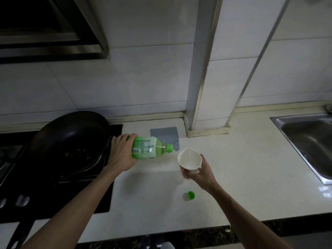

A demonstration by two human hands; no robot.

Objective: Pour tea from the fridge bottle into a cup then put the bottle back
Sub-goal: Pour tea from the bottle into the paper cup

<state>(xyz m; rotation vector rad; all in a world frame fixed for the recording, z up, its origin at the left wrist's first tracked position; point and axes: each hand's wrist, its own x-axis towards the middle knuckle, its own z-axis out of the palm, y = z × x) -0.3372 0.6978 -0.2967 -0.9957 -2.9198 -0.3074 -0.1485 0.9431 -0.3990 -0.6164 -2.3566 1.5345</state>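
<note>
My left hand [120, 153] grips the base of a green-labelled tea bottle [149, 148], held almost level above the white counter [233, 177]. Its uncapped green neck points right toward a white paper cup [189, 160]. My right hand [199, 172] holds that cup from below and tilts its mouth toward the bottle. A small gap separates neck and cup rim, and no stream of tea shows. Pale liquid fills the bottle's lower side. The green cap [191, 195] lies on the counter just below the cup.
A black pan [70, 139] sits on the dark stove [100, 194] at the left, close behind my left hand. A grey cloth [165, 135] lies by the wall. A steel sink [309, 141] is at the right. The counter's front edge runs below my arms.
</note>
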